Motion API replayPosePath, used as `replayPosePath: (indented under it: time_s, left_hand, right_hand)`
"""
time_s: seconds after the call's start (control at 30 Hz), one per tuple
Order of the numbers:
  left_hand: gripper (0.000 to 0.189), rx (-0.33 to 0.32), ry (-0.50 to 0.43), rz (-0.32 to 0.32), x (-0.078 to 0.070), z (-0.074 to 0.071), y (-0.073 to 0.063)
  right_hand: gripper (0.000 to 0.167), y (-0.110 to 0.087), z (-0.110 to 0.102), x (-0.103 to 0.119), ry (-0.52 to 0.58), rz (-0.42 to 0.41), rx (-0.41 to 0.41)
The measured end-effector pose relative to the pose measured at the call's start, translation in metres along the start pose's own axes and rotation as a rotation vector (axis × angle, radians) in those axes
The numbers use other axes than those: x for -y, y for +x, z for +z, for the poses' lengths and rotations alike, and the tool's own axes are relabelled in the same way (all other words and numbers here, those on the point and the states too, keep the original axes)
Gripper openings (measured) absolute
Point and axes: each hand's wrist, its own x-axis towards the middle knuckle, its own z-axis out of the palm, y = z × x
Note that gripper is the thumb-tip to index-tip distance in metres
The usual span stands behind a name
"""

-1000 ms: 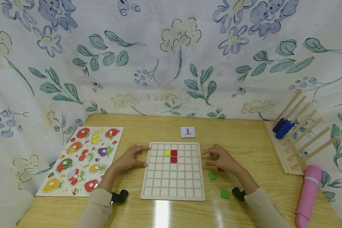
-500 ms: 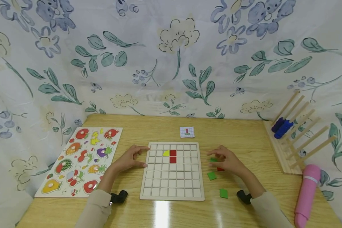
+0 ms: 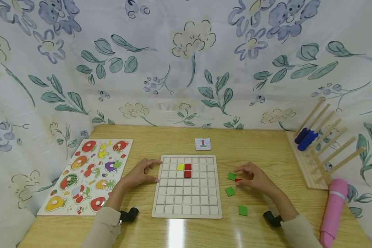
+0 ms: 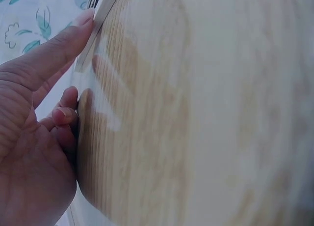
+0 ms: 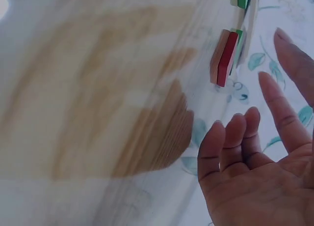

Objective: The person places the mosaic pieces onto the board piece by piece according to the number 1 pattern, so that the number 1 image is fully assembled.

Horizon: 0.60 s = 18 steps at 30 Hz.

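Observation:
In the head view a pale gridded board [image 3: 187, 199] lies before me, with a yellow tile [image 3: 180, 167] beside two red tiles [image 3: 187, 170]. The index finger and thumb of my left hand [image 3: 139, 173] reach along its left edge and touch it there. To the right of the board my right hand [image 3: 256, 179] hovers with thumb and index apart, over a loose red tile [image 3: 238, 180] that it partly hides. Nothing lies between its fingers in the right wrist view, where the red tile [image 5: 226, 59] stands off from the fingertips. Three green tiles [image 3: 230, 191] lie nearby.
A small pattern card [image 3: 203, 144] lies behind the board. At the left is a fruit puzzle board [image 3: 96, 190]. A wooden peg stand [image 3: 313, 175] with blue pieces [image 3: 307, 140] and a pink cylindrical object [image 3: 334, 213] are at the right. A floral cloth [image 3: 186, 75] hangs behind the table.
My right hand has drawn away from the board's right edge, moving right to the loose tiles, and a green tile it covered now shows. My left hand stays at the board's edge.

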Motion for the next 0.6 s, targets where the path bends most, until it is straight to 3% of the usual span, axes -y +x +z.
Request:
replayPosePath:
  time_s: [0.27, 0.4, 0.47, 0.6]
  left_hand:
    - [0.060, 0.009, -0.036, 0.015, -0.031, -0.003, -0.010]
    - [0.060, 0.007, -0.036, 0.024, -0.032, -0.003, -0.011]
    - [0.061, 0.006, -0.031, 0.021, -0.021, -0.002, -0.007]
    - [0.061, 0.002, -0.025, 0.009, -0.013, -0.001, -0.003]
  right_hand:
    - [0.038, -0.005, -0.001, -0.005, -0.037, 0.016, -0.027]
    - [0.034, -0.006, -0.002, -0.005, -0.027, 0.035, -0.017]
    - [0.034, -0.007, -0.002, -0.004, -0.019, 0.042, -0.010]
    - [0.033, -0.008, -0.003, -0.002, -0.006, 0.039, 0.004]
